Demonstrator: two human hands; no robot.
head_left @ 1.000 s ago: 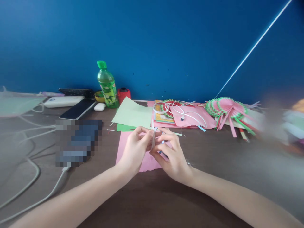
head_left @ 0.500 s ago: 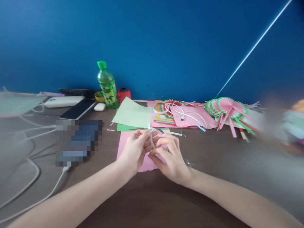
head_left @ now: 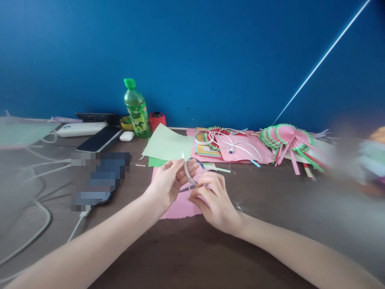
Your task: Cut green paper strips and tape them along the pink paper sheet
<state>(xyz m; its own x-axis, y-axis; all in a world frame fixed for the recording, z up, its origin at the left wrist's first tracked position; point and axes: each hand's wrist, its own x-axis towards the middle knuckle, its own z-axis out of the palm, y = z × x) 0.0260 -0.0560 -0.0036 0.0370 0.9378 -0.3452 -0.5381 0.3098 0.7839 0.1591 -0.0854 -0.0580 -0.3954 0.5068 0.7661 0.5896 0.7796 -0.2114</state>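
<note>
Both of my hands meet above a pink paper sheet point(head_left: 180, 204) on the brown table point(head_left: 270, 208). My left hand point(head_left: 167, 182) pinches the upper end of a thin paper strip point(head_left: 187, 173) between thumb and fingers. The strip curls into a loop between the hands. My right hand point(head_left: 210, 196) pinches the strip's lower part with its fingertips. The strip looks pale with a blue side.
A light green sheet point(head_left: 168, 145) lies just beyond the pink one. Behind stand a green bottle point(head_left: 136, 108) and a red spool point(head_left: 157, 119). Pleated paper fans point(head_left: 285, 138) and a white cable point(head_left: 228, 142) lie at the right. A phone point(head_left: 99, 138) and cables point(head_left: 36, 224) lie at the left.
My left hand has drawn back and up to the left, and the strip has bent into a wider loop. The right hand has shifted slightly lower.
</note>
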